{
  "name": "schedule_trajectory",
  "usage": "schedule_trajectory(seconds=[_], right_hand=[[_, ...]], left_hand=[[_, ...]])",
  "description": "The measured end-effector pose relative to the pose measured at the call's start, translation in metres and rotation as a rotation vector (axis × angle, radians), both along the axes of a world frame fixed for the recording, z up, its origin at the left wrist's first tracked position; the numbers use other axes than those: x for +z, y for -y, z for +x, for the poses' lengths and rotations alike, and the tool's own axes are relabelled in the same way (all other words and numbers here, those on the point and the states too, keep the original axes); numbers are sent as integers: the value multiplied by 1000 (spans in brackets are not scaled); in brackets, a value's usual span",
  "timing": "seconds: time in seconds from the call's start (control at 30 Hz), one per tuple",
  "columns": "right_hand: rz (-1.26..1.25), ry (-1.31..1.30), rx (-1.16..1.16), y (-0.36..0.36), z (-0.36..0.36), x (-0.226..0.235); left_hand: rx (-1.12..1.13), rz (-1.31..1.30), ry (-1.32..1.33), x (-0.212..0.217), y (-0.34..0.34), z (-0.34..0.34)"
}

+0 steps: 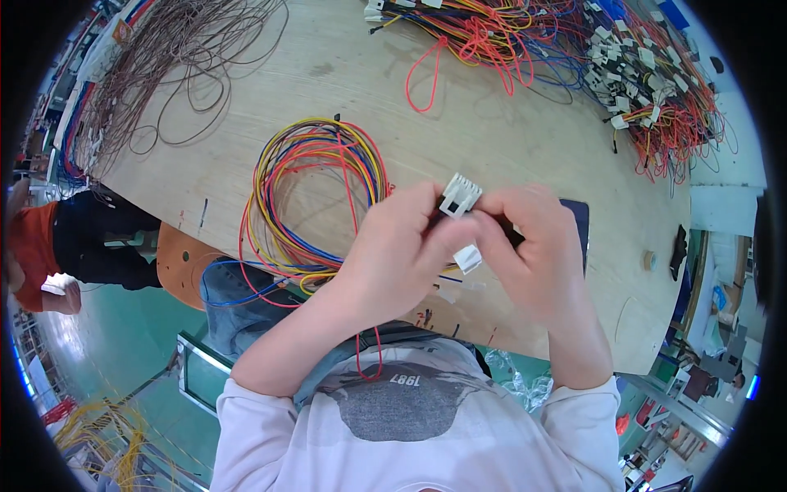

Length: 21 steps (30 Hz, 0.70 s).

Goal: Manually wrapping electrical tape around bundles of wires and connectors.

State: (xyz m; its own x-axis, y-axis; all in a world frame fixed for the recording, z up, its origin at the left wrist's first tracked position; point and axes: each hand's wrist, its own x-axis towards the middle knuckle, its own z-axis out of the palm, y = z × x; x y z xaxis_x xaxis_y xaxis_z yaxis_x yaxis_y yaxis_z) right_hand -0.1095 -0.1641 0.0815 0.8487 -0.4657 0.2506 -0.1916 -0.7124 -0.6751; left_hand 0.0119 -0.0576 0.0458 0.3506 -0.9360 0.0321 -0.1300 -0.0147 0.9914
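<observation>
Both hands pinch-hold: left hand [402,246] and right hand [529,246] share white connector [459,195] at fingertips; probably steady housing, seat wire straight.

The person wears a pale pinkish-white short-sleeved cotton T-shirt [459,443] with a rounded grey print panel [406,406] across the chest. The sleeves end just above the elbows, leaving both forearms bare. The left hand [402,246] and right hand [537,246] are ungloved, with no rings, watch or bracelets visible. Blue denim trousers [238,307] cover the legs.
</observation>
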Motion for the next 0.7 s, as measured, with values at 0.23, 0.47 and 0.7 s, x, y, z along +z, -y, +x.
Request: schedule_trajectory(seconds=[0.23, 0.47, 0.7], right_hand=[[-117, -42, 96, -5, -11, 11], [235, -72, 35, 1, -24, 6], [784, -228, -34, -6, 2, 24]], left_hand=[[-175, 21, 141, 8, -5, 8], [-204, 14, 289, 4, -12, 2], [-147, -75, 379, 4, -15, -1]])
